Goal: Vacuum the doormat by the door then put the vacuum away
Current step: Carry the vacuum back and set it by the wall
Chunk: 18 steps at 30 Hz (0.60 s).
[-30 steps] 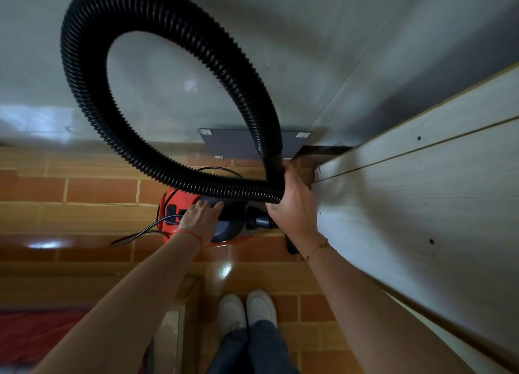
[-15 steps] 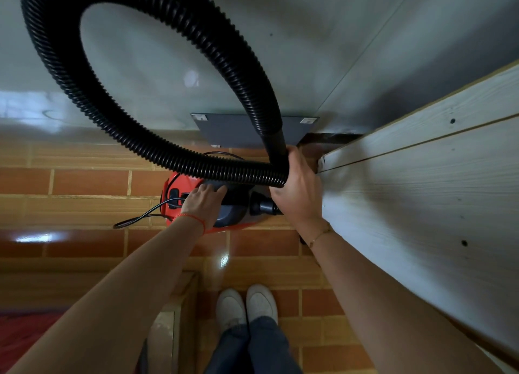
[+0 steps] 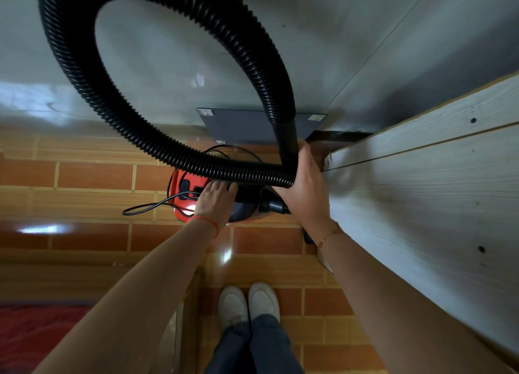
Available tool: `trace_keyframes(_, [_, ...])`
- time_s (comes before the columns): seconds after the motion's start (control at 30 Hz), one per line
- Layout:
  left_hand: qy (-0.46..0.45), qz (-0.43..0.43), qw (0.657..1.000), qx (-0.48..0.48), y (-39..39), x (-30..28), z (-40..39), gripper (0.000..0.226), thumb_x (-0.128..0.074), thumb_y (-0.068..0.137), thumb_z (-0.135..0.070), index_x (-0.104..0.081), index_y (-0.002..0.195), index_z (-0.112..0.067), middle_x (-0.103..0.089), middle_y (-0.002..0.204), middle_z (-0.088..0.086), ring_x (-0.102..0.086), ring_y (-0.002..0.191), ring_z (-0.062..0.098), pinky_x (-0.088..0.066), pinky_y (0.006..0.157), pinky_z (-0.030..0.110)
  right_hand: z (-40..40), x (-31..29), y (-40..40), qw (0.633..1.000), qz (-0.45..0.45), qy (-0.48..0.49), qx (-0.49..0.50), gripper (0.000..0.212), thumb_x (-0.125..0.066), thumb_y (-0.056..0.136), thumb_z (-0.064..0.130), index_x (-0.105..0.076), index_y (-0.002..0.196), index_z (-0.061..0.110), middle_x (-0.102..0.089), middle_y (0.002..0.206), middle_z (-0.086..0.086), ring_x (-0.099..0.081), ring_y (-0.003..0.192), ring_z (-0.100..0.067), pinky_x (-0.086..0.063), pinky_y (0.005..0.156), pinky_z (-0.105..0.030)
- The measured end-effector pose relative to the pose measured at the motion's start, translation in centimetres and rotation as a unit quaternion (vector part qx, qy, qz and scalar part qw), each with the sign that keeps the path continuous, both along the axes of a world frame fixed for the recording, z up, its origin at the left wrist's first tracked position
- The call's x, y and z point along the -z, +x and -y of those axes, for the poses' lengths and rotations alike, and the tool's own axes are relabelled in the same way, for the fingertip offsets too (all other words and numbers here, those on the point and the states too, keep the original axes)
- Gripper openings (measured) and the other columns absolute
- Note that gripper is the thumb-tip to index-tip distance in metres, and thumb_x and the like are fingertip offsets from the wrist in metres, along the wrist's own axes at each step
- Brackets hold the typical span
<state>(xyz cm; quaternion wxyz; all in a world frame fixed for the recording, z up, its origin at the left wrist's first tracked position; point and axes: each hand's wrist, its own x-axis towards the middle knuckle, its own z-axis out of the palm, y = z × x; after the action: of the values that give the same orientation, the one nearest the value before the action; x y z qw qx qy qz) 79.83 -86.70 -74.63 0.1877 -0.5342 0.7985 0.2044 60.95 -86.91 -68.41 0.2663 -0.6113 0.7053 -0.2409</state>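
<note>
A red and black canister vacuum (image 3: 182,202) stands on the tiled floor below me, close to the wall. My left hand (image 3: 214,201) lies on its dark top, fingers curled over the handle area. Its black ribbed hose (image 3: 84,73) loops high to the left and comes back to my right hand (image 3: 304,188), which grips the hose end and smooth tube together beside the wooden panel. The power cord (image 3: 146,206) trails left from the vacuum. A red mat (image 3: 36,334) shows at the bottom left corner.
A pale wooden panel (image 3: 421,205) runs along my right side. A grey flat board (image 3: 247,126) leans at the wall base behind the vacuum. The grey wall (image 3: 168,64) fills the top. My white shoes (image 3: 248,306) stand on the brick-pattern floor (image 3: 84,177).
The hose loop has swung up and wider to the left. Both hands stay on the vacuum and hose, with the view shifted slightly.
</note>
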Motion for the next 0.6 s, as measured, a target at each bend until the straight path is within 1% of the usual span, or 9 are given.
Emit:
trace_keyframes(0.07, [-0.015, -0.009, 1.0, -0.003, 0.3, -0.1, -0.3, 0.05, -0.055, 0.087, -0.004, -0.04, 0.135, -0.009, -0.048, 0.136, 0.01, -0.041, 0.131, 0.027, -0.021, 0.117, 0.034, 0.1, 0.0, 0.1, 1.0, 0.0, 0.009, -0.009, 0.084, -0.083, 0.073, 0.031, -0.034, 0.138, 0.014, -0.056, 0.123, -0.002, -0.056, 0.113, -0.017, -0.055, 0.089, -0.037])
trace_keyframes(0.13, [-0.035, -0.024, 0.999, -0.008, 0.5, -0.3, -0.7, 0.055, -0.052, 0.086, -0.001, -0.038, 0.139, -0.005, -0.046, 0.139, 0.013, -0.036, 0.136, 0.029, -0.014, 0.12, 0.037, 0.0, -0.1, 0.2, 1.0, 0.003, 0.023, -0.017, 0.1, -0.085, 0.07, 0.038, -0.025, 0.146, 0.015, -0.049, 0.135, -0.004, -0.05, 0.125, -0.019, -0.049, 0.099, -0.043])
trace_keyframes(0.23, [-0.049, -0.042, 0.998, -0.019, 0.7, -1.1, -1.6, 0.069, -0.053, 0.084, 0.001, -0.026, 0.148, -0.001, -0.033, 0.151, 0.016, -0.022, 0.144, 0.031, -0.007, 0.122, 0.04, -0.3, -0.8, 0.3, 0.999, 0.004, 0.033, -0.028, 0.119, -0.086, 0.067, 0.042, -0.01, 0.153, 0.013, -0.036, 0.149, -0.006, -0.038, 0.138, -0.021, -0.038, 0.111, -0.045])
trace_keyframes(0.33, [-0.053, -0.046, 0.997, -0.028, 1.0, -2.2, -2.6, 0.073, -0.052, 0.085, -0.001, -0.019, 0.15, -0.002, -0.023, 0.156, 0.014, -0.012, 0.147, 0.029, -0.007, 0.121, 0.041, -0.7, -1.7, 0.3, 0.998, -0.024, 0.044, -0.046, 0.133, -0.088, 0.062, 0.045, 0.001, 0.155, 0.009, -0.026, 0.155, -0.006, -0.028, 0.144, -0.021, -0.029, 0.117, -0.043])
trace_keyframes(0.4, [-0.053, -0.05, 0.996, -0.042, 1.4, -3.1, -3.4, 0.072, -0.047, 0.087, -0.003, -0.015, 0.151, -0.004, -0.018, 0.158, 0.013, -0.007, 0.148, 0.027, -0.007, 0.121, 0.041, -1.2, -2.3, 0.2, 0.996, -0.043, 0.059, -0.054, 0.139, -0.087, 0.059, 0.051, 0.005, 0.154, 0.011, -0.024, 0.156, -0.006, -0.025, 0.145, -0.022, -0.027, 0.118, -0.044])
trace_keyframes(0.47, [-0.042, -0.045, 0.997, -0.055, 2.0, -4.1, -4.2, 0.07, -0.041, 0.092, -0.007, -0.008, 0.153, -0.005, -0.011, 0.16, 0.012, -0.002, 0.148, 0.025, -0.004, 0.122, 0.04, -1.7, -3.0, 0.1, 0.994, -0.061, 0.073, -0.059, 0.141, -0.085, 0.057, 0.057, 0.006, 0.154, 0.013, -0.021, 0.157, -0.008, -0.023, 0.145, -0.023, -0.025, 0.119, -0.045])
trace_keyframes(0.53, [-0.028, -0.038, 0.997, -0.066, 2.5, -5.3, -4.9, 0.07, -0.038, 0.095, -0.011, -0.001, 0.153, -0.006, -0.002, 0.161, 0.01, 0.003, 0.148, 0.024, 0.0, 0.121, 0.038, -2.3, -3.8, 0.0, 0.991, -0.077, 0.085, -0.068, 0.14, -0.084, 0.057, 0.06, 0.006, 0.154, 0.014, -0.016, 0.159, -0.009, -0.019, 0.147, -0.025, -0.021, 0.12, -0.045])
trace_keyframes(0.6, [-0.016, -0.042, 0.995, -0.086, 3.0, -6.8, -5.5, 0.071, -0.04, 0.096, -0.013, 0.002, 0.153, -0.007, 0.0, 0.161, 0.009, 0.005, 0.148, 0.023, 0.002, 0.121, 0.037, -2.9, -4.9, -0.1, 0.988, -0.097, 0.09, -0.083, 0.136, -0.083, 0.06, 0.059, 0.002, 0.154, 0.012, -0.013, 0.16, -0.009, -0.015, 0.148, -0.025, -0.015, 0.121, -0.044])
